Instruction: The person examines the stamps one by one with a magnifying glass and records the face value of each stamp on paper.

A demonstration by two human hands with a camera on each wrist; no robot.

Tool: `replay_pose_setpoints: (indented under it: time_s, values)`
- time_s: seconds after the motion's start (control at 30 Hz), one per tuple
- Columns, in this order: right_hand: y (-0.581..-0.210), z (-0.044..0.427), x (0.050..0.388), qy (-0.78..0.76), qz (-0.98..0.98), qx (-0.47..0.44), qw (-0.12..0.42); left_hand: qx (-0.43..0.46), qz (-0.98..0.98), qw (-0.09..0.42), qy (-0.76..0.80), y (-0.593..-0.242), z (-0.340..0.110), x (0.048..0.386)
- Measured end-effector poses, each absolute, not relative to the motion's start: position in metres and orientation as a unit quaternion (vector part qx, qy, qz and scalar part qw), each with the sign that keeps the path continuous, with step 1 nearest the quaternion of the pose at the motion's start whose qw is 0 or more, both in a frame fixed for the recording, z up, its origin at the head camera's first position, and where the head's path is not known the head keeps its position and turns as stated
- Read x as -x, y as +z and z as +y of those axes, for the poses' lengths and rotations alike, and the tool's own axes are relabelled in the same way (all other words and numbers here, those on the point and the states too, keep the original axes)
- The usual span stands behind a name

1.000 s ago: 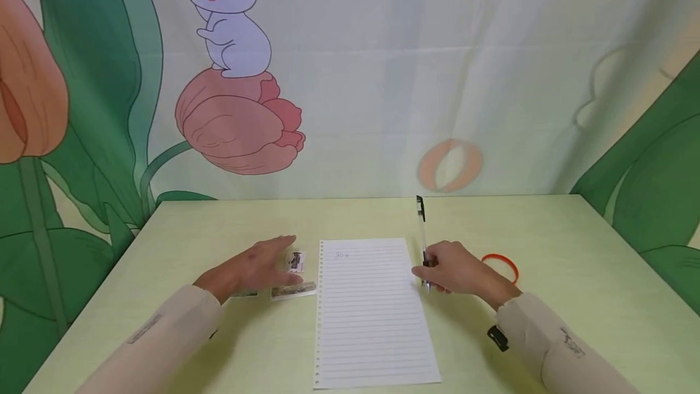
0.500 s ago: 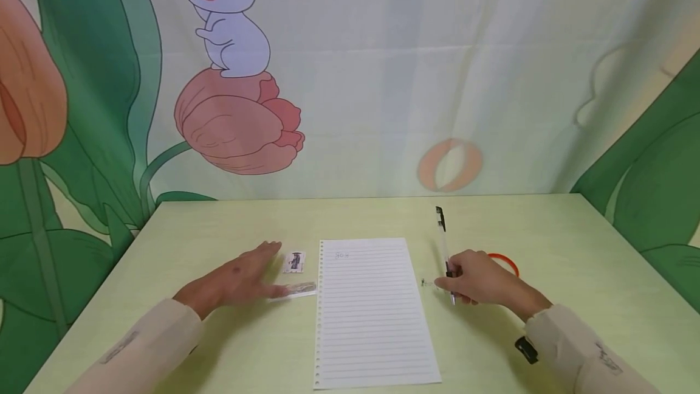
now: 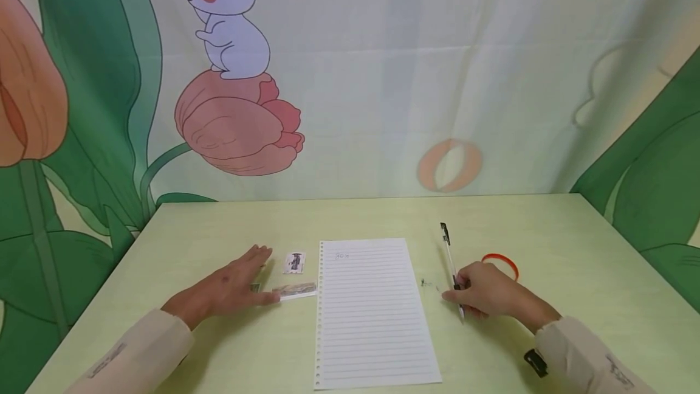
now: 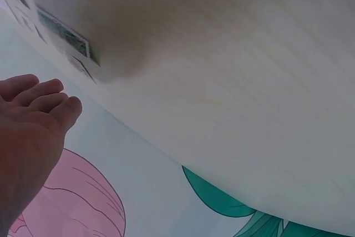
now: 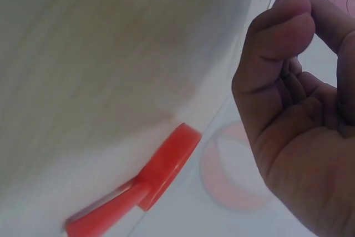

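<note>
Pen [image 3: 451, 260], slim, pale-barrelled, dark-ended: held in the right hand [image 3: 485, 290], pinched between thumb and curled fingers, its long axis run from between eleven and twelve o'clock down to between five and six, the writing tip lowermost; whether the table is touched by the tip cannot be told. Sheet of ruled paper [image 3: 377, 315], punched along the nine o'clock edge, faint marks by its eleven o'clock corner: laid flat between the hands, its long axis set near twelve to six, at about eight o'clock from the right hand, which is judged the nearer, and at four from the left. Left hand [image 3: 232, 287]: held palm down with fingers extended and thumb spread, nothing gripped; the thumb is placed at the near end of a picture strip [image 3: 296, 289], contact not certain. Small picture card [image 3: 295, 262]: laid at two o'clock from that hand; a green card [image 3: 255, 287] is partly covered by it. Clear scrap [image 3: 425, 283], dark-printed: placed just beside the sheet's three o'clock edge. Red ring [image 3: 508, 263]: set at one o'clock from the right hand, partly hidden. Table [image 3: 612, 272]: pale yellow-green, backed by a flower-printed cloth [image 3: 350, 108].
</note>
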State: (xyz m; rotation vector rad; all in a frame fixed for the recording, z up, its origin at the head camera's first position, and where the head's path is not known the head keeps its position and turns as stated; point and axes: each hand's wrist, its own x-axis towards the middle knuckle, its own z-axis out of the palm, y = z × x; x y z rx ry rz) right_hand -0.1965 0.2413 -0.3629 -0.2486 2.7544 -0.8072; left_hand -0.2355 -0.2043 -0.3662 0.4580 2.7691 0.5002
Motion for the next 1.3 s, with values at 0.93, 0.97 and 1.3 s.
replay_pose_setpoints:
  time_s: [0.93, 0.97, 1.3]
  values:
    - [-0.371, 0.241, 0.193, -0.292, 0.943, 0.014, 0.161, -0.168, 0.964, 0.13, 0.161, -0.37, -0.215, 0.231]
    - [-0.371, 0.241, 0.192, -0.291, 0.943, 0.015, 0.161, -0.168, 0.964, 0.129, 0.161, -0.369, -0.215, 0.23]
    - [-0.368, 0.245, 0.189, -0.299, 0.942, 0.027, 0.153, -0.173, 0.964, 0.121, 0.16, -0.367, -0.217, 0.228]
